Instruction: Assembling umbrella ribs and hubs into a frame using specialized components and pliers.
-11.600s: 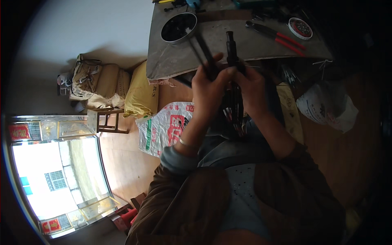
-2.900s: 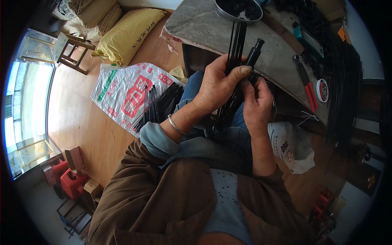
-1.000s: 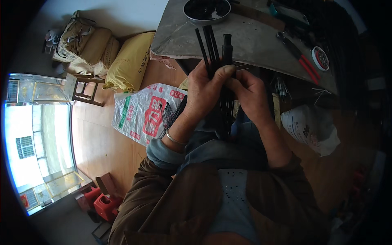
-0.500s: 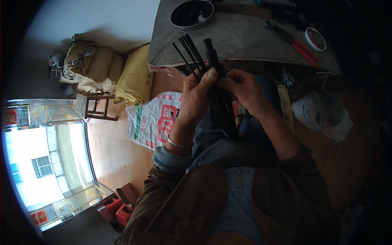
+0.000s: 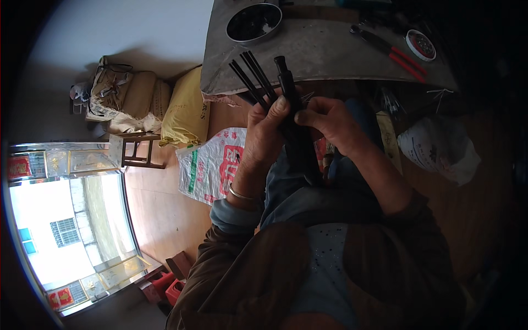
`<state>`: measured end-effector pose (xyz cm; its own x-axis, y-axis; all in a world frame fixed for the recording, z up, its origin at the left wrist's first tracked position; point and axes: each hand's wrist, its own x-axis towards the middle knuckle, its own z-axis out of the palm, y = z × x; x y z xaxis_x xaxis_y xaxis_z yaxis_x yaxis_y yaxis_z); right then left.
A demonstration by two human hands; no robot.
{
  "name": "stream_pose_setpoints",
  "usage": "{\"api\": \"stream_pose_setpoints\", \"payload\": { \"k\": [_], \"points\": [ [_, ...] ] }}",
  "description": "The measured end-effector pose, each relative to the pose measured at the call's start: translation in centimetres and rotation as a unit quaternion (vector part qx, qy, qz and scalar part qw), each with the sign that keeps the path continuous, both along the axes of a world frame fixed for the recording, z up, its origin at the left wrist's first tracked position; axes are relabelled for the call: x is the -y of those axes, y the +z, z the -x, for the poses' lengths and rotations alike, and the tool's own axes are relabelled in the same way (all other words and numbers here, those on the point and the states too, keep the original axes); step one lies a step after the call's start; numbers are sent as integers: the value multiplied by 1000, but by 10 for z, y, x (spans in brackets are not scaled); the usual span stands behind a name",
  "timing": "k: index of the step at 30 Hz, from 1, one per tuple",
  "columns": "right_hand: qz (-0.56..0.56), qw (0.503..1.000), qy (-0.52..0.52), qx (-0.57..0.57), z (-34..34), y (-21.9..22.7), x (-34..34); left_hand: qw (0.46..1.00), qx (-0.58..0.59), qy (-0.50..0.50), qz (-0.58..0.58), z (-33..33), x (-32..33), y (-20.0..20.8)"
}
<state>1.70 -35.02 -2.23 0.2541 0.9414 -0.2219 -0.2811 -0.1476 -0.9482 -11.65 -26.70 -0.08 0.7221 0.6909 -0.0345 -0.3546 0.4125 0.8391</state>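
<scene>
We count two hands (image 5: 263, 133), one stepped black rod (image 5: 286, 81), one bowl (image 5: 245, 42), one white tub (image 5: 408, 42), one pair of red-handled pliers (image 5: 383, 44), one bench (image 5: 324, 52); the thin black rods (image 5: 256, 74) overlap past our counting.

From over here I've got my left hand (image 5: 263, 129) curled closed, thumb angled up, right hand (image 5: 331, 122) just beside it, fingers bent, thumb poking inward. Both forearms (image 5: 379, 171) slant in.

Several slim, straight black rods (image 5: 261, 74) fan up and leftward from the left hand (image 5: 263, 132); beside them a stepped black tube (image 5: 287, 83) tilts slightly left, its narrow, capped end uppermost.
</scene>
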Motion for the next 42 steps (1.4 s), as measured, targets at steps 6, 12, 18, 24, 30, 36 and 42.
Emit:
{"api": "stream_pose_setpoints", "payload": {
  "k": [6,12,18,24,30,36,42],
  "points": [
    [6,998,17,-55,-1,6,1,998,-28,10,-62,3,4,-1],
    [-7,999,-28,-19,-2,19,4,998,-33,-7,-53,0,-4,-4],
    [21,999,33,-4,-12,9,4,996,-37,-37,-71,4,-2,0],
    [-36,999,5,-21,-6,11,5,996,-39,-39,-68,3,7,5],
    [-98,991,17,-85,-7,10,2,983,-123,19,-136,-8,17,6],
    [-56,996,54,-48,-19,16,7,991,-87,-30,-96,-10,15,1],
    [-73,992,81,-65,-29,18,13,991,-65,-77,-91,-15,24,9]
  ]
}}
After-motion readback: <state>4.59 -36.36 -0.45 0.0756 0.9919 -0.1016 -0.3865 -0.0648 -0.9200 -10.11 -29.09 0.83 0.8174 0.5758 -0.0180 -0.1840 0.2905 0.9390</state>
